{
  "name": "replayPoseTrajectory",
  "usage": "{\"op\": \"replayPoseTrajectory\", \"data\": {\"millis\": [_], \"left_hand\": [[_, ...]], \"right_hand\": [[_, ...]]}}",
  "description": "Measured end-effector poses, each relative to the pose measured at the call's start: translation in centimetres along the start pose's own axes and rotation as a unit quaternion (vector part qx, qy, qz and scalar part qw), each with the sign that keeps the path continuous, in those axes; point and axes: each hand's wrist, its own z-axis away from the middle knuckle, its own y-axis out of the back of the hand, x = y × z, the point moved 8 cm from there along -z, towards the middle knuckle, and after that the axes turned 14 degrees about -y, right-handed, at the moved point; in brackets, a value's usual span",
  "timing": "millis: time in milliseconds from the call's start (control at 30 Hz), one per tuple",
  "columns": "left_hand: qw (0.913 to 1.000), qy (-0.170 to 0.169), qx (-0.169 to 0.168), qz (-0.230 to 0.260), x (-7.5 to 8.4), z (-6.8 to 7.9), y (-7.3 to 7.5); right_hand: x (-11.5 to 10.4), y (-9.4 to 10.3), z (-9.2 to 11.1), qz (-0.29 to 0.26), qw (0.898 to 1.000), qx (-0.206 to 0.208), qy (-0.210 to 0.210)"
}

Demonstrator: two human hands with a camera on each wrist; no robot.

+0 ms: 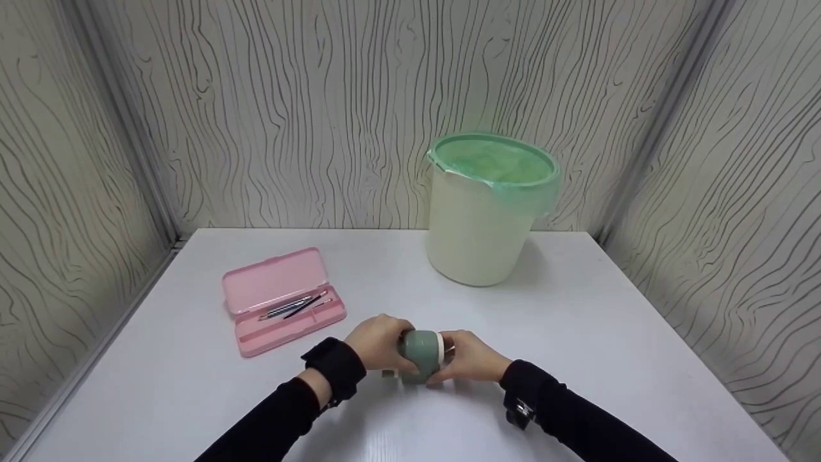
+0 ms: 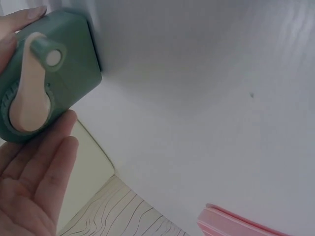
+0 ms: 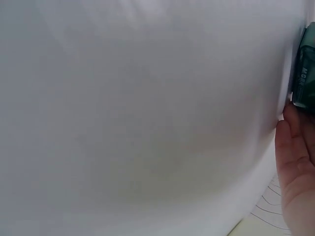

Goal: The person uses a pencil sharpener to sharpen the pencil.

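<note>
A green pencil sharpener stands on the white table between both hands. In the left wrist view its cream crank with a green knob shows on one face. My left hand grips the crank side, thumb near me and fingers on the far side. The right hand holds the opposite end, around a pale front piece, with thumb and fingers apart on either side. In the right wrist view, only a dark green edge of the sharpener shows, above the fingers.
Left of the hands lies an open pink pencil case with several pencils in it. A cream bin lined with a green bag stands at the back right. Patterned walls close off the back and sides.
</note>
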Motion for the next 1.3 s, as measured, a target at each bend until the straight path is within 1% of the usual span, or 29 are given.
{"op": "replayPoseTrajectory", "data": {"millis": [267, 433, 667, 833, 1033, 1300], "left_hand": [[0.9999, -0.011, 0.003, -0.007, 0.22, 0.08, 0.16], [0.9998, -0.018, -0.004, -0.012, 0.34, 0.0, 0.25], [0.9997, -0.023, -0.004, -0.003, 0.28, 0.01, 0.3], [0.9997, -0.021, -0.008, 0.004, 0.27, -0.02, 0.13], [0.9997, -0.019, -0.013, -0.004, 0.34, -0.13, 0.3], [0.9997, -0.02, -0.013, -0.01, 0.35, -0.1, 0.26]], "right_hand": [[-0.06, 0.18, 0.13, -0.006, 1.0, 0.003, 0.0], [-0.03, 0.35, 0.15, 0.001, 1.0, 0.002, -0.001], [-0.15, 0.37, 0.04, 0.007, 1.0, 0.0, 0.004], [0.04, 0.35, 0.11, -0.001, 1.0, -0.005, 0.004], [-0.04, 0.43, 0.07, -0.01, 1.0, -0.011, 0.014], [0.23, 0.43, -0.06, -0.005, 1.0, -0.012, 0.022]]}}
